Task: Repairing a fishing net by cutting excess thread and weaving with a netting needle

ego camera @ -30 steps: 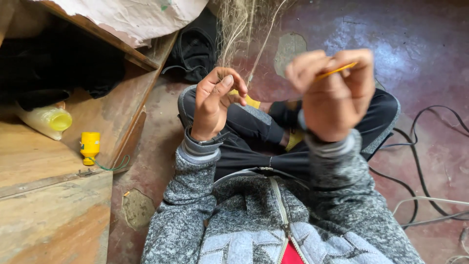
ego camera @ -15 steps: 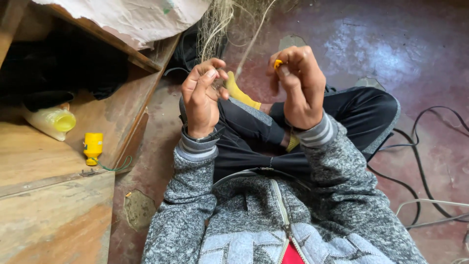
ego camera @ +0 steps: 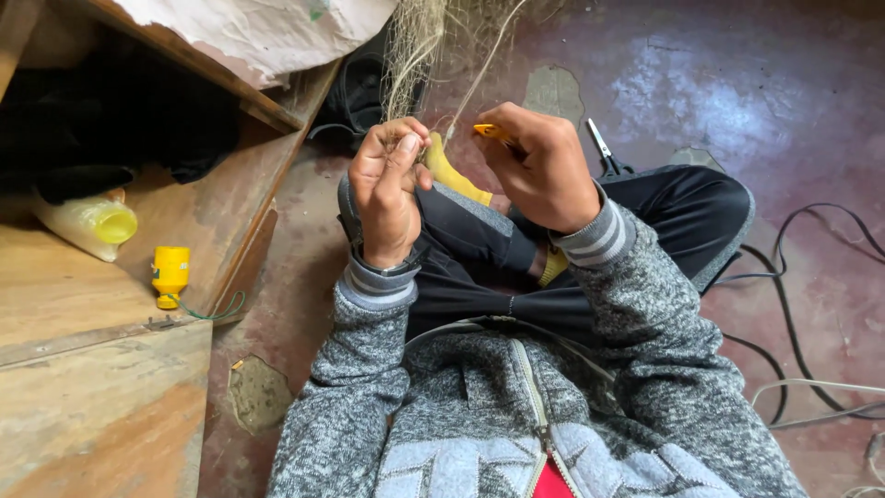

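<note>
I sit cross-legged on the floor in a grey jacket and black trousers. My left hand is closed on a fine pale net that hangs down from above. My right hand grips a thin yellow netting needle, its tip pointing left toward the net between the two hands. A pale twine runs up from the needle. The hands are a few centimetres apart above my yellow-socked foot.
Scissors lie on the dark red floor past my right knee. A wooden bench at left holds a small yellow spool and a yellow-capped bottle. Black cables trail at right. A dark bag sits behind the net.
My right hand has come down and moved left from a raised position, bringing the yellow needle close to the left hand at the net. The left hand stayed closed on the net.
</note>
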